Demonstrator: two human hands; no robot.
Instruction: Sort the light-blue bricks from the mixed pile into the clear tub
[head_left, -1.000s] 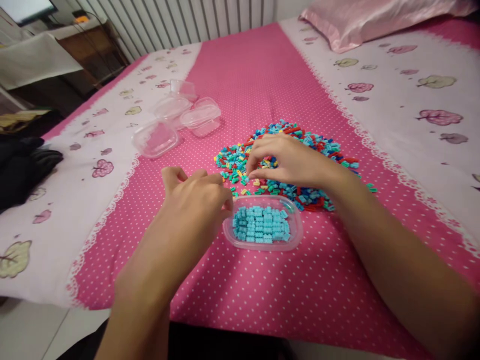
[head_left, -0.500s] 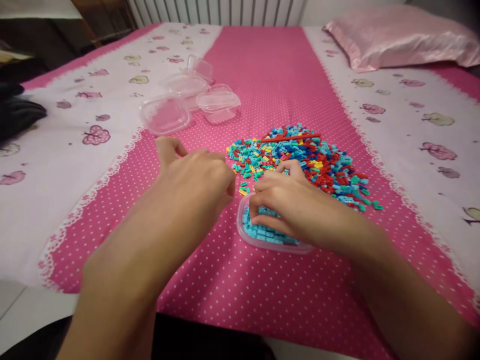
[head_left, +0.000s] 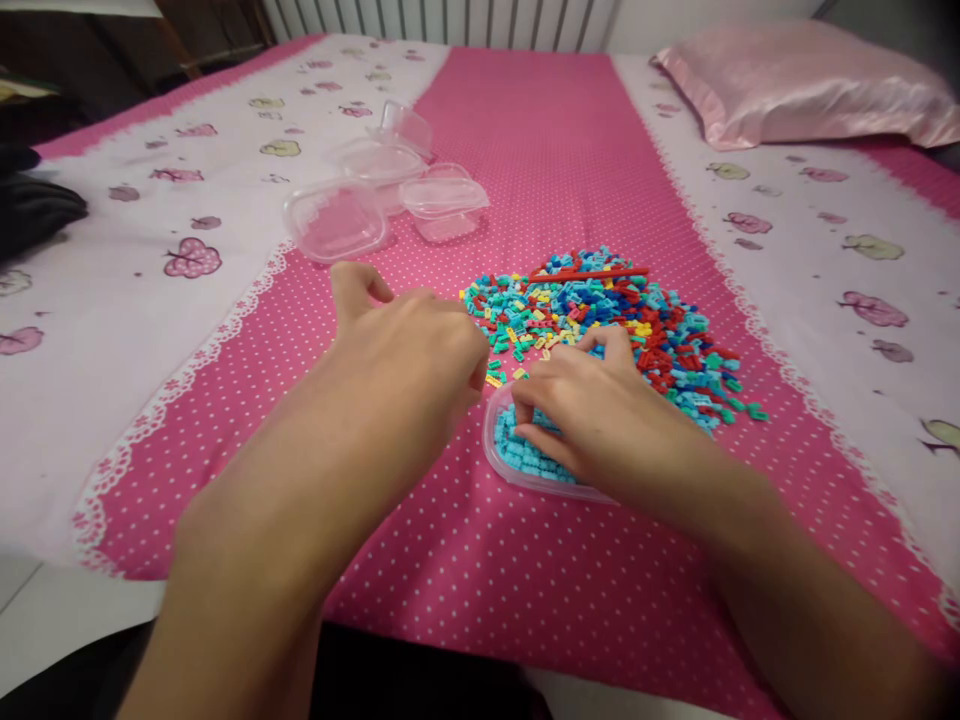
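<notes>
Both curled hands, left hand [head_left: 409, 345] and right hand [head_left: 592, 410], flank the tray [head_left: 501, 462]; grips unclear.

Place: home bedroom | Evidence: bed under a pink dotted sheet [head_left: 540, 130] with leaf-print borders; satin pink pillow [head_left: 802, 80] at its head; white radiator [head_left: 442, 20] against the wall

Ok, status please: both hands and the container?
Left hand curled beside clear container. Right hand over it, fingers on light blue bricks. Mixed brick pile just behind.
</notes>
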